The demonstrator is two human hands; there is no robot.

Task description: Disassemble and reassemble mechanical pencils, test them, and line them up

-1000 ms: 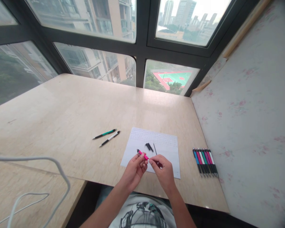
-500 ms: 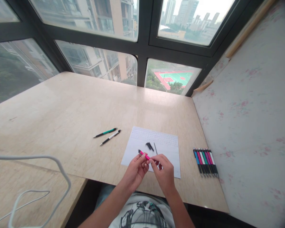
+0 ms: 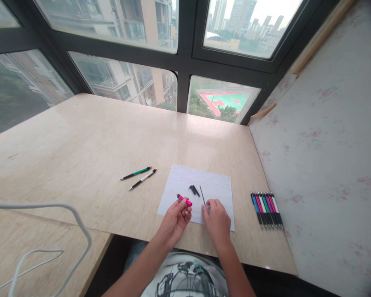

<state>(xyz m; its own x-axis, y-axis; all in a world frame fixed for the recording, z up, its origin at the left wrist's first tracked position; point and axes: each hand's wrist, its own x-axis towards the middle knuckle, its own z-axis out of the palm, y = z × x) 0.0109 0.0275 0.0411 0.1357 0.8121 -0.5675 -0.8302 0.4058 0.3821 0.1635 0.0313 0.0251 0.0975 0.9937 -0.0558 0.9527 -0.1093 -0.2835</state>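
My left hand (image 3: 174, 222) pinches a pink pen barrel (image 3: 185, 200) with a dark clip end, holding it above the sheet of paper. Low over the paper (image 3: 221, 190), the thumb and fingers of my right hand (image 3: 217, 220) close around the near end of a thin dark pen refill (image 3: 202, 194). The fingers partly hide that end, and the refill's far end lies on the sheet. Just left of the refill are short black pen parts (image 3: 194, 190), lying close together. Handwritten lines cover the upper part of the paper.
To the left lie a green-and-black pen (image 3: 136, 173) and a white-and-black pen (image 3: 143, 179). A row of several coloured pens (image 3: 266, 209) lies by the wall at right. A white cable (image 3: 76, 212) loops at lower left. Windows border the table's (image 3: 89, 144) far side.
My right hand has moved away from the pink barrel and down to the refill on the paper. My left hand keeps the barrel, shifted slightly left, its open end now visible.
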